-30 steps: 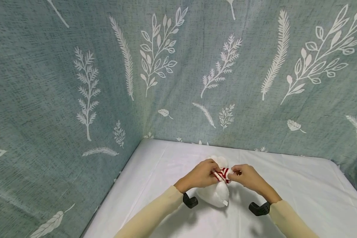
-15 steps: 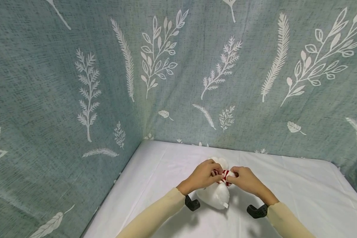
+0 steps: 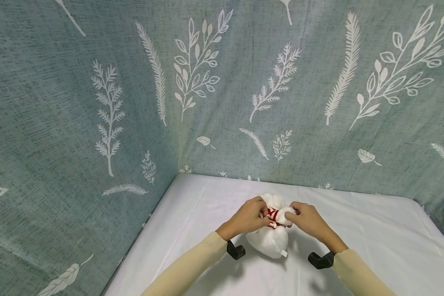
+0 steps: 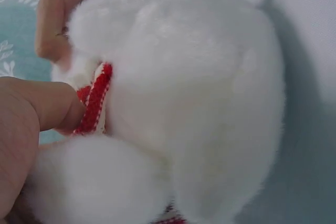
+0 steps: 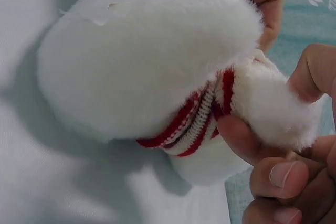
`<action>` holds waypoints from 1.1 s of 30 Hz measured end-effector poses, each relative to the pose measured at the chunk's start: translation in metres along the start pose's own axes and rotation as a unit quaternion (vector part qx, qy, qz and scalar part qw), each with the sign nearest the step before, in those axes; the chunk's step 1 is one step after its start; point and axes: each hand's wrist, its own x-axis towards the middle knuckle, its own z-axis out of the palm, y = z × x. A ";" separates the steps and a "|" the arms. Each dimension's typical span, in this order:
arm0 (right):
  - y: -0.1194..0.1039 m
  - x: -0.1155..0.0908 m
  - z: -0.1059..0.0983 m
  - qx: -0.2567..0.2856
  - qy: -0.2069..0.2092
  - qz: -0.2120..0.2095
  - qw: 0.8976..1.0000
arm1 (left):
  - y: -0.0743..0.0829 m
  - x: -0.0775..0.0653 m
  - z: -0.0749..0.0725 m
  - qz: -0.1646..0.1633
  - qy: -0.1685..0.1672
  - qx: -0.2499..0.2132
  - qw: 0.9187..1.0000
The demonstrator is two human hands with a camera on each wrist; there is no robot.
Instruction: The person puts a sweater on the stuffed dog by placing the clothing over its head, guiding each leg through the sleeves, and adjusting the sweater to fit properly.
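A white plush toy (image 3: 268, 242) lies on the white-covered table, its small tag (image 3: 284, 253) toward the near right. Around its middle is a red-and-white striped knitted sweater (image 3: 271, 213). My left hand (image 3: 245, 216) pinches the sweater from the left; in the left wrist view the thumb (image 4: 58, 106) presses on its red-striped edge. With bent fingers and thumb, my right hand (image 3: 308, 220) grips the toy's fluffy white paw (image 5: 283, 114) on the right side. In the right wrist view the striped knit sits just behind this paw. The toy's face is not visible.
A white sheet (image 3: 373, 230) covers the table. Grey-green curtains (image 3: 222, 82) with white leaf prints stand behind and on the left. A black mount (image 3: 236, 250) sits at the left wrist, another black mount (image 3: 321, 260) at the right.
The right hand has shifted from the edge of the striped knit onto the white paw, which now shows more fully. The left hand has moved slightly left, and the toy has turned a little.
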 end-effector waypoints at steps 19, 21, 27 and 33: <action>0.005 -0.004 -0.004 0.010 -0.014 -0.077 0.997 | 0.008 0.005 0.011 -0.007 0.014 0.034 0.999; 0.007 -0.004 -0.004 0.011 -0.013 -0.084 0.996 | 0.010 0.005 0.011 -0.014 0.021 0.045 0.999; 0.010 -0.005 -0.003 0.005 -0.006 -0.092 0.996 | 0.013 0.007 0.012 -0.051 0.023 0.062 0.997; 0.006 -0.005 -0.005 0.026 -0.023 -0.062 0.997 | 0.009 0.005 0.008 -0.060 0.015 0.034 0.997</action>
